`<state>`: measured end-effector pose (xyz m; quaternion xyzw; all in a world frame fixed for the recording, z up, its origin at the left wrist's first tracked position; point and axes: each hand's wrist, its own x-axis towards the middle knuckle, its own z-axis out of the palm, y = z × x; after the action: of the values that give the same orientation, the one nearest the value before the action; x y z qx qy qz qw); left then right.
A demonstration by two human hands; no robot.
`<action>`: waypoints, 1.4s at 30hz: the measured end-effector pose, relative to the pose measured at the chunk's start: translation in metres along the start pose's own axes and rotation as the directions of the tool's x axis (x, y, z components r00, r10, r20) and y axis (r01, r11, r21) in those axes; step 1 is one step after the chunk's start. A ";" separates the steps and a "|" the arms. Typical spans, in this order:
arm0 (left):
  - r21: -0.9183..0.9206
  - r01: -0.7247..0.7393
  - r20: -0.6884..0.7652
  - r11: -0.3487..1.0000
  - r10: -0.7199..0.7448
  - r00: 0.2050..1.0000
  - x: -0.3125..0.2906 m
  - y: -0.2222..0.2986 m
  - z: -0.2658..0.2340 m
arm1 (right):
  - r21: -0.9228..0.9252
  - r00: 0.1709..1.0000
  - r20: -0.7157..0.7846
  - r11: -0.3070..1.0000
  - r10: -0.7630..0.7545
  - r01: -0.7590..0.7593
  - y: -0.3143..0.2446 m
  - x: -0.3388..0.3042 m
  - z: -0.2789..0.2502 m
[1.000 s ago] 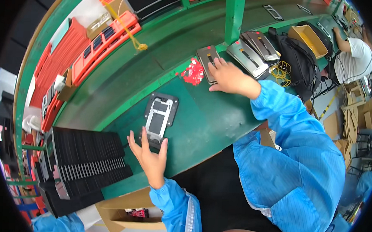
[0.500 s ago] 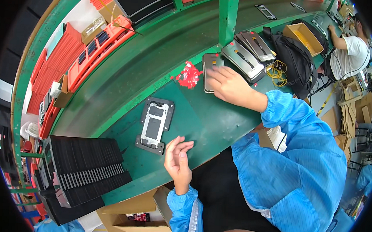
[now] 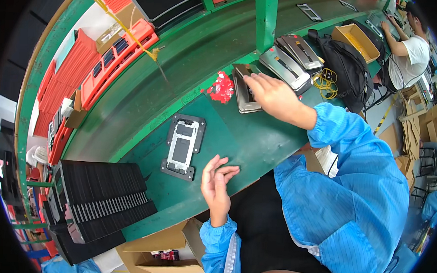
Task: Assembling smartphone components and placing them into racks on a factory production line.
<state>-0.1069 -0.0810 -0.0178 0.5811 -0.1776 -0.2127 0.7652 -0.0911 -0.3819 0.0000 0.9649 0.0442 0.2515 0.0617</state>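
Observation:
Over a small stack of grey phone panels (image 3: 242, 96) at the upper middle of the bench, my right hand (image 3: 278, 97) has its fingers closed on the top panel (image 3: 240, 75), which sits slightly askew. Its thumb is hidden. My left hand (image 3: 216, 185) hovers empty near the bench's front edge, fingers loosely curled and apart. Beyond it, a silver phone frame (image 3: 182, 147) lies in a black fixture plate (image 3: 197, 140). Beside the panel stack is a pile of small red and white bits (image 3: 221, 88).
More stacked panels (image 3: 286, 68), a yellow cable coil (image 3: 325, 84) and a black bag (image 3: 348, 74) stand at the right. A black slotted rack (image 3: 104, 195) occupies the left end. A green post (image 3: 266, 21) rises behind. A cardboard box (image 3: 160, 248) sits below; a co-worker (image 3: 410, 52) is at far right.
My right hand has settled onto the stack, and the top panel has shifted and tilted. My left hand has moved slightly right and up, still empty.

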 end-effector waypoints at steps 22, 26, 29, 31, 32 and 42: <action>0.470 -0.123 -0.025 0.874 0.153 0.988 -0.010 -0.032 -0.026 | 0.624 0.912 0.297 -0.665 -0.284 -0.411 -0.114 0.031 -0.034; -0.169 0.068 -0.021 0.983 -0.073 0.997 0.008 -0.001 -0.030 | 0.980 0.985 0.123 -0.144 -0.125 -0.140 -0.068 0.072 0.001; -0.295 0.051 -0.116 0.954 -0.089 0.989 0.011 0.026 -0.015 | 0.418 0.960 0.267 0.908 -0.087 -0.034 -0.013 0.101 0.043; -0.356 0.017 -0.169 0.934 -0.082 0.982 0.012 0.030 -0.017 | 0.418 0.985 0.144 0.908 -0.090 0.022 -0.024 0.106 0.042; -0.382 0.013 -0.152 0.924 -0.076 0.985 0.011 0.032 -0.022 | 0.404 0.997 0.026 0.913 -0.077 0.060 -0.032 0.107 0.037; -0.305 -0.004 -0.263 0.952 -0.081 0.961 0.010 0.029 -0.058 | 0.764 0.614 0.198 -0.272 -0.764 -0.585 -0.119 0.108 0.005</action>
<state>-0.0648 -0.0329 -0.0047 0.4840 -0.0243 -0.1704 0.8579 -0.0011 -0.2518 0.0311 0.5631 0.2925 -0.3456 -0.6913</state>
